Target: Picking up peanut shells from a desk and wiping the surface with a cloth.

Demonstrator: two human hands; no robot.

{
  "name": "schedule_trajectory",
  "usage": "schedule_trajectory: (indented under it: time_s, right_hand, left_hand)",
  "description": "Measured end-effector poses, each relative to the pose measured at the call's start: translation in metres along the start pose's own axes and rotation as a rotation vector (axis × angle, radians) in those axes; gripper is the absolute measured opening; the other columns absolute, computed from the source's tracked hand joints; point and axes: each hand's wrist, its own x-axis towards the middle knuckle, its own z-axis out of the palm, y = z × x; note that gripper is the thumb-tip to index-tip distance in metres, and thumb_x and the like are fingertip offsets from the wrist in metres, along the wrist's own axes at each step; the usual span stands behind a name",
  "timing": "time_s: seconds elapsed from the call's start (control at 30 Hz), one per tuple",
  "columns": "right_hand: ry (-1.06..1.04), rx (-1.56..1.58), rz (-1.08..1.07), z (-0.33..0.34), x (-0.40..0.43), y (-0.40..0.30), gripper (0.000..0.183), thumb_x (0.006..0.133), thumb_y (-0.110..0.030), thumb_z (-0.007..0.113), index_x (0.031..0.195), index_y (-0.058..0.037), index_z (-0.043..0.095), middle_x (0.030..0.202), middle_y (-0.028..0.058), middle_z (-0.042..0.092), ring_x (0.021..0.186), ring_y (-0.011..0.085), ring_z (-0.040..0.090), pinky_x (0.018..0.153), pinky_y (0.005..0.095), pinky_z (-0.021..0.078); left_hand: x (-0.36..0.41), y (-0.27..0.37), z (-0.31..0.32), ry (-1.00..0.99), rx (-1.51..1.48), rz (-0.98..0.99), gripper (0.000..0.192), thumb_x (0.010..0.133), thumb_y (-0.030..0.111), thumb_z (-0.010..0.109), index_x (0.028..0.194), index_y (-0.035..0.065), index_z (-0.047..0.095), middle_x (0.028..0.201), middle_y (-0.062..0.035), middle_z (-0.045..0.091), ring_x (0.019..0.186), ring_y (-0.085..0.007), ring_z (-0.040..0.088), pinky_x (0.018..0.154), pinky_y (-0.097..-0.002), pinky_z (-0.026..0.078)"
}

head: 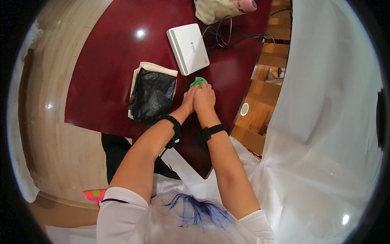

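Close together on the dark red table [112, 48], my left hand [189, 98] and my right hand [204, 97] both grip a green cloth [198, 80]. Only the cloth's far end shows past my fingers; the rest is hidden under them. Just beyond the cloth lies a flat white router-like box [190, 50] that bears writing. Left of my hands, a folded black plastic bag [154, 93] rests on a cream-coloured folded cloth or bag [158, 67].
Grey and black cables [227, 39] trail behind the white box. Farther back lie a beige cloth bag [213, 12] and a pink bottle [248, 5]. White sheeting [317, 91] hangs at the right, past wooden shelving [265, 88]. A pink broom head [94, 194] is at lower left.
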Motion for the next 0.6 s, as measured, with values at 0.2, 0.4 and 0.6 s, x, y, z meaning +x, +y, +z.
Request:
schedule_trajectory:
  time_s: [0.2, 0.4, 0.6]
  right_hand:
    - [-0.076, -0.051, -0.063, 0.001, -0.010, -0.009, 0.022, 0.078, -0.015, 0.059, 0.094, -0.0012, 0.066, 0.107, 0.0111, 0.055, 0.099, 0.0282, 0.053, 0.081, 0.0354, 0.0486]
    - [-0.270, 0.006, -0.091, 0.010, -0.021, -0.022, 0.020, 0.078, -0.017, 0.060, 0.091, -0.0042, 0.068, 0.109, 0.0116, 0.055, 0.102, 0.0290, 0.052, 0.083, 0.0354, 0.0486]
    - [-0.027, 0.006, -0.014, -0.013, -0.011, -0.002, 0.019, 0.078, -0.017, 0.058, 0.087, -0.0033, 0.068, 0.104, 0.0110, 0.056, 0.099, 0.0284, 0.053, 0.083, 0.0366, 0.0472]
  left_hand:
    - [-0.023, -0.013, 0.014, 0.029, 0.091, -0.001, 0.060, 0.084, 0.033, 0.054, 0.136, 0.0141, 0.032, 0.139, -0.0092, 0.034, 0.131, -0.0269, 0.026, 0.103, -0.0455, 0.024]
    - [-0.066, -0.006, -0.002, -0.148, 0.015, -0.185, 0.061, 0.086, 0.040, 0.050, 0.138, 0.0143, 0.030, 0.139, -0.0127, 0.033, 0.133, -0.0291, 0.022, 0.103, -0.0474, 0.022]
    - [-0.025, 0.025, -0.007, -0.185, 0.077, -0.163, 0.057, 0.084, 0.038, 0.052, 0.133, 0.0139, 0.035, 0.134, -0.0123, 0.037, 0.129, -0.0301, 0.027, 0.100, -0.0458, 0.025]
